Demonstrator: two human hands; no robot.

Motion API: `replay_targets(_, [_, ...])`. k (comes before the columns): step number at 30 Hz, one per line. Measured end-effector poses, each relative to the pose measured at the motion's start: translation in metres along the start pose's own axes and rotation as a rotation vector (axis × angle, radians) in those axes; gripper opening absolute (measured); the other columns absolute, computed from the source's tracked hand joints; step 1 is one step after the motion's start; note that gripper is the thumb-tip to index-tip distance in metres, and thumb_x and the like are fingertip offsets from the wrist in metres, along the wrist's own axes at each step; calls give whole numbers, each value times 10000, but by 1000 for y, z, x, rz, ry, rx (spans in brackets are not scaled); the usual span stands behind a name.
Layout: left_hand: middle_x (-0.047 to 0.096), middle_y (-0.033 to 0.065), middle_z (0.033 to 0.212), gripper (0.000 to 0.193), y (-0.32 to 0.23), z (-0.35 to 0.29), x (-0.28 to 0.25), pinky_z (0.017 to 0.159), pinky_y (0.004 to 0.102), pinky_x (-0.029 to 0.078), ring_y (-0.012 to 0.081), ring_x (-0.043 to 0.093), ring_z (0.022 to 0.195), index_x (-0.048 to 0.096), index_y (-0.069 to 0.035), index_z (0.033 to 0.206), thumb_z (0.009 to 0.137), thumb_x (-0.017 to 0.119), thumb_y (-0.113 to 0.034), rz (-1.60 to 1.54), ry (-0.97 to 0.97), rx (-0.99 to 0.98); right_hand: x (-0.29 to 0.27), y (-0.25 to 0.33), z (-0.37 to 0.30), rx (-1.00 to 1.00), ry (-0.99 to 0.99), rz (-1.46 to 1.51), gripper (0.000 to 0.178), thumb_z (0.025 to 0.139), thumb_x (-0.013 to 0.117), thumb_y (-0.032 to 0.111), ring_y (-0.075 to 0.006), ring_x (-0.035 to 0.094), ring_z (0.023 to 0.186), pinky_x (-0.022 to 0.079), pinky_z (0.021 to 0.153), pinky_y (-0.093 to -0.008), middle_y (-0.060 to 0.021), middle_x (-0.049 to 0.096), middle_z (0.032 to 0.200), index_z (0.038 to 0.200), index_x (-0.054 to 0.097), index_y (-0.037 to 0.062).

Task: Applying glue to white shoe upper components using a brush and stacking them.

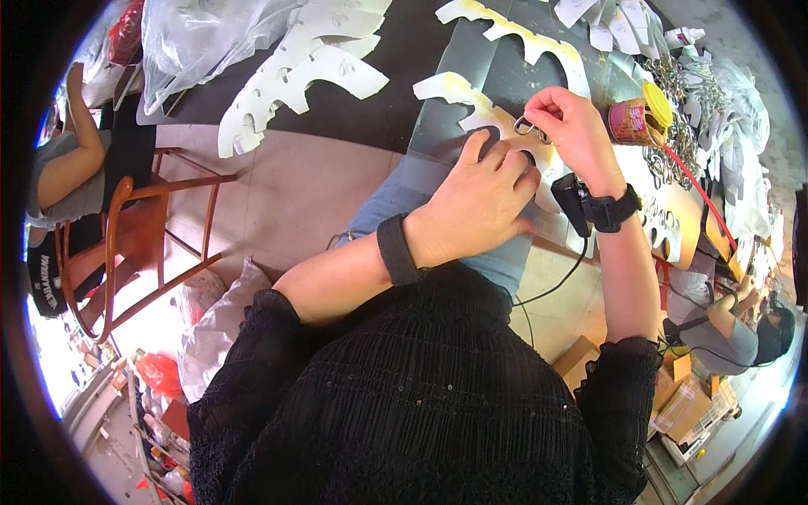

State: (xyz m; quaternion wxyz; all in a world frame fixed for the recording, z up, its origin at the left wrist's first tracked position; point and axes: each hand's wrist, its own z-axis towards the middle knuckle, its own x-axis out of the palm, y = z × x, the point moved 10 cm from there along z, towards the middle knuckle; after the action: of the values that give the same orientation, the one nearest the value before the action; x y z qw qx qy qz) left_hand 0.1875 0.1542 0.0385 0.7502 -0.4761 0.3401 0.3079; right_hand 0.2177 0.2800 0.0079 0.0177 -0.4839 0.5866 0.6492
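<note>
My right hand [575, 135] pinches a small shiny metal ring-shaped piece [523, 126] between thumb and fingertips. It hovers over the edge of a white scalloped card [454, 87] with a yellowish band along its rim. Just to the left, my left hand [480, 202] reaches over the near side of this card, fingers spread and slightly bent; it partly covers the cutouts. Farther back lies a second scalloped card [526, 40] with the same yellowish band. Both cards rest on a dark table with a clear sheet [467, 55].
At the left is a stack of white scalloped cards [290, 71] beside a clear plastic bag [198, 50]. A tin [628, 123] with a yellow top stands right of my hand, near piled metal pieces [671, 168] and a red stick [699, 194]. Two other people sit at the sides.
</note>
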Motion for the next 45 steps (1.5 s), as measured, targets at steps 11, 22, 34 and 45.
replay_targets(11, [479,93,1023,532,5,2,-4,961,433,245,244,460,1037,516,-45,1036,636,698,-345,-49,37,-1,3,7,4,2,-11,-56,89,760,595,87,-201,590,662,456,626,-293,-102,619,734,803,585,9])
replay_targets(22, [462,117,1035,538,7,2,-4,954,433,268,282,442,1039,524,-29,1045,634,701,-328,-112,29,6,4,7,7,-87,-29,-80,75,727,612,74,-260,585,655,452,609,-326,-118,601,705,755,575,13])
replay_targets(34, [432,132,1106,565,10,3,-10,915,431,321,319,384,1082,524,-15,1060,622,712,-319,-169,16,-5,8,4,10,-89,17,-135,79,773,598,68,-98,517,591,426,532,-247,-42,591,692,819,572,8])
replay_targets(45, [447,125,1167,574,14,8,-10,900,439,314,310,358,1119,524,-31,1065,613,715,-330,-50,-17,-43,6,6,11,-84,-9,-145,85,724,628,91,-253,598,651,459,607,-317,-115,616,705,767,597,24])
